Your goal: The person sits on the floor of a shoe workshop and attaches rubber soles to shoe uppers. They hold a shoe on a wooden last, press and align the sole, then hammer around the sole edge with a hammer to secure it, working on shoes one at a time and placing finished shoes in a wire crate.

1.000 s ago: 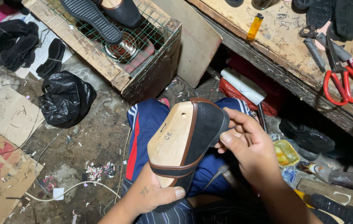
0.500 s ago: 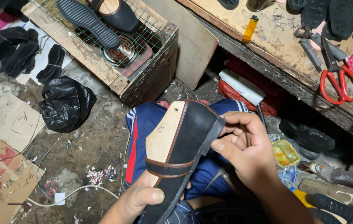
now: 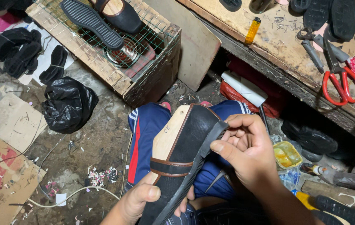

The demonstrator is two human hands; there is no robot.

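Observation:
A black shoe upper stretched on a pale wooden last [image 3: 182, 146] rests over my lap, toe pointing away, with a brown-edged strap across it. My left hand [image 3: 142, 200] grips the heel end from below, thumb on the strap side. My right hand [image 3: 244, 148] pinches the black sole edge along the right side of the shoe, thumb and fingers pressed onto the rim.
A wire-topped wooden crate [image 3: 115, 46] with a black sole and a shoe on it stands ahead left. A workbench [image 3: 286, 46] on the right carries red-handled scissors [image 3: 342, 81], pliers and a yellow lighter [image 3: 252, 30]. A black plastic bag [image 3: 67, 106] and cardboard lie on the dirty floor.
The shoe has turned and tilted so more of its black side faces up. My right hand has slid along its right edge; my left hand has shifted lower at the heel.

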